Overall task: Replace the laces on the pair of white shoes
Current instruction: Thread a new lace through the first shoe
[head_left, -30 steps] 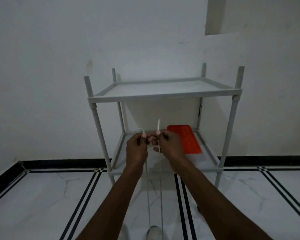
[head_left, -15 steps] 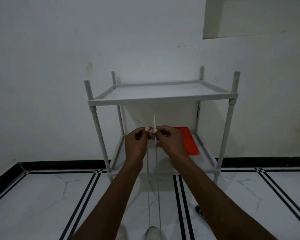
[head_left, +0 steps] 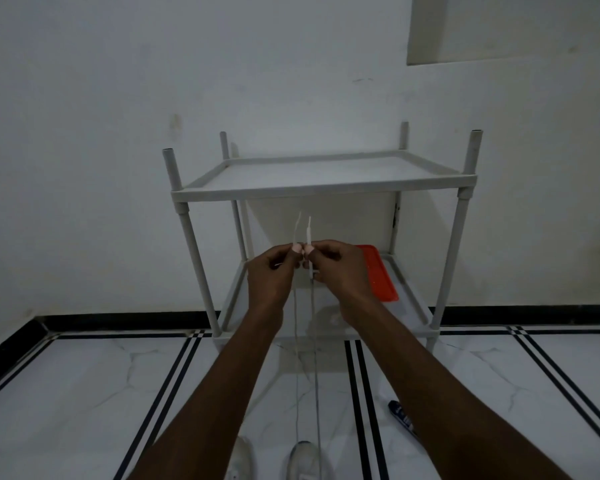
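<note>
— both hands are raised before the rack [head_left: 323, 188]; what is carried on it?
— an orange tray [head_left: 381, 275] is laid at the right edge of the lower shelf.
— and the hands?
— one end of the white lace [head_left: 313, 341] is pinched by the left hand [head_left: 272, 275], fingers curled; the other end by the right hand [head_left: 340, 271]. both strands are stretched down to the white shoes [head_left: 303, 460] at the floor's near edge.

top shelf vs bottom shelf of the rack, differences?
The top shelf shows bare; the bottom shelf carries a red tray. The top shelf is in full view; the bottom shelf is partly hidden by the hands. Both are pale grey with raised rims.
</note>
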Motion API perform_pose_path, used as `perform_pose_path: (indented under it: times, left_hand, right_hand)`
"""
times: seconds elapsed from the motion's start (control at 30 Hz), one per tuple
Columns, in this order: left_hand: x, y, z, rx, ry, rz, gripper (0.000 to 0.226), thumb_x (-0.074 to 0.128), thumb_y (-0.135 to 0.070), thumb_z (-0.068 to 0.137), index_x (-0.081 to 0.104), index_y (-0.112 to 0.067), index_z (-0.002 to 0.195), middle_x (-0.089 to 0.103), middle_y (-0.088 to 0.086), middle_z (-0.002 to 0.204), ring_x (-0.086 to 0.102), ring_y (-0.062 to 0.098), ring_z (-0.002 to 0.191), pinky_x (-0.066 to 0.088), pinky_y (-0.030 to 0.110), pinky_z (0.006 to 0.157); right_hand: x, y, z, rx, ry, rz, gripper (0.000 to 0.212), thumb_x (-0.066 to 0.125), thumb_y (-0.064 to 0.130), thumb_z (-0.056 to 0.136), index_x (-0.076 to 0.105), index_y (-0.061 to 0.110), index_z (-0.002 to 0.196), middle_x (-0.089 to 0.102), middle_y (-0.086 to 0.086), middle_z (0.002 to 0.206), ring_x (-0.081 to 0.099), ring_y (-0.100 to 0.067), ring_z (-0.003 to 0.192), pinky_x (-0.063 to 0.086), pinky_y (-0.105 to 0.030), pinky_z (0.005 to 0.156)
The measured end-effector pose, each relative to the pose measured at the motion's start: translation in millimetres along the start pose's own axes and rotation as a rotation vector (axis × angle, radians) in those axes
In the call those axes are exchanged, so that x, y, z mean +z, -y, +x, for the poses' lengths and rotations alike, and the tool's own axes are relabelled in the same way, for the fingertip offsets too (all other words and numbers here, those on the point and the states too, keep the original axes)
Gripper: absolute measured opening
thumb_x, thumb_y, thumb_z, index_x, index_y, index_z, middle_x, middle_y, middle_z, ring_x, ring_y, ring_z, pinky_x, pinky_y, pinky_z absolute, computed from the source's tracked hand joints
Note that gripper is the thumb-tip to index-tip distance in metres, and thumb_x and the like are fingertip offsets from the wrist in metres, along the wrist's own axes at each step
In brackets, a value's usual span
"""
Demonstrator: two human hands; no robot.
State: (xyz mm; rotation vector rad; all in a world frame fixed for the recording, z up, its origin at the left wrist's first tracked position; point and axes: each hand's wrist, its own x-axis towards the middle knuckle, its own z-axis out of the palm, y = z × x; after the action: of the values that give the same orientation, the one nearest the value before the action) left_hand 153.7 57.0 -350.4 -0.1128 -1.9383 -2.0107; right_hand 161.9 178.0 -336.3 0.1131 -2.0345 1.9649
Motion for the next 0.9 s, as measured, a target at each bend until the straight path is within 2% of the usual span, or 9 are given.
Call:
perform_pose_path:
  times: [0.27, 0.43, 0.5, 0.6, 0.77, 0.83, 0.9]
  left_hand:
    - [5.0, -2.5, -0.7, -0.046, -0.032, -0.112, 0.015, 0.071, -0.026, 0.095, 0.077, -0.016, 0.105, 0.078, 0.001, 0.093, 0.073, 0.011, 0.092, 0.05, 0.019, 0.076]
    - [1.2, -7.8, -1.7, -0.065, -0.061, -0.201, 0.019, 0.07, -0.023, 0.095, 0.075, -0.01, 0.108, 0.078, 0.007, 0.095, 0.075, 0.018, 0.094, 0.052, 0.024, 0.083]
    - [-0.8, -9.4, -1.7, -0.064, -0.067, -0.193, 0.019, 0.071, -0.025, 0.095, 0.075, -0.012, 0.107, 0.079, 0.004, 0.094, 0.074, 0.015, 0.094, 0.053, 0.026, 0.085]
    - [-2.4, -9.4, -2.0, -0.072, -0.075, -0.166, 0.016, 0.073, -0.029, 0.093, 0.078, -0.018, 0.103, 0.078, -0.003, 0.096, 0.072, 0.011, 0.097, 0.054, 0.031, 0.092]
    - [-3.8, -1.6, -6.4, -0.065, -0.055, -0.13, 0.02, 0.075, -0.029, 0.091, 0.078, -0.018, 0.107, 0.077, -0.008, 0.097, 0.069, -0.001, 0.093, 0.052, 0.023, 0.086]
    - [-7.5, 12.4, -11.0, -0.068, -0.073, -0.088, 0.022, 0.077, -0.031, 0.09, 0.078, -0.019, 0.108, 0.077, -0.008, 0.099, 0.069, 0.0, 0.096, 0.052, 0.022, 0.087]
    - [-13.9, 37.9, -19.8, -0.077, -0.095, -0.025, 0.019, 0.078, -0.032, 0.089, 0.079, -0.02, 0.103, 0.077, -0.007, 0.096, 0.069, 0.001, 0.09, 0.054, 0.022, 0.085]
  right_hand:
    - [-1.1, 3.4, 2.7, -0.012, -0.016, 0.008, 0.011, 0.068, 0.02, 0.093, 0.077, 0.02, 0.098, 0.077, 0.003, 0.088, 0.073, -0.011, 0.084, 0.061, -0.04, 0.084]
    - [0.5, 10.2, 4.7, 0.001, -0.045, 0.011, 0.01, 0.07, 0.017, 0.091, 0.077, 0.019, 0.098, 0.077, 0.002, 0.087, 0.073, -0.008, 0.082, 0.061, -0.038, 0.084]
    - [1.7, 12.6, 4.5, 0.002, -0.041, 0.007, 0.008, 0.07, 0.018, 0.091, 0.077, 0.022, 0.094, 0.077, 0.003, 0.085, 0.073, -0.008, 0.082, 0.061, -0.039, 0.083]
    - [5.3, 16.7, 2.7, 0.028, -0.03, 0.017, 0.01, 0.07, 0.019, 0.091, 0.077, 0.019, 0.098, 0.077, 0.003, 0.086, 0.073, -0.009, 0.082, 0.061, -0.038, 0.082]
    - [6.8, 7.5, 0.4, 0.035, -0.01, -0.016, 0.011, 0.069, 0.021, 0.092, 0.077, 0.02, 0.099, 0.076, 0.005, 0.088, 0.072, -0.009, 0.085, 0.06, -0.033, 0.083]
    - [4.2, -5.7, -2.6, 0.05, -0.013, -0.057, 0.012, 0.069, 0.022, 0.092, 0.076, 0.018, 0.1, 0.075, 0.005, 0.09, 0.07, -0.006, 0.083, 0.058, -0.026, 0.079]
    - [0.0, -28.7, -10.5, 0.082, -0.014, -0.09, 0.011, 0.069, 0.02, 0.092, 0.076, 0.015, 0.099, 0.074, -0.001, 0.089, 0.065, -0.006, 0.075, 0.054, -0.018, 0.064]
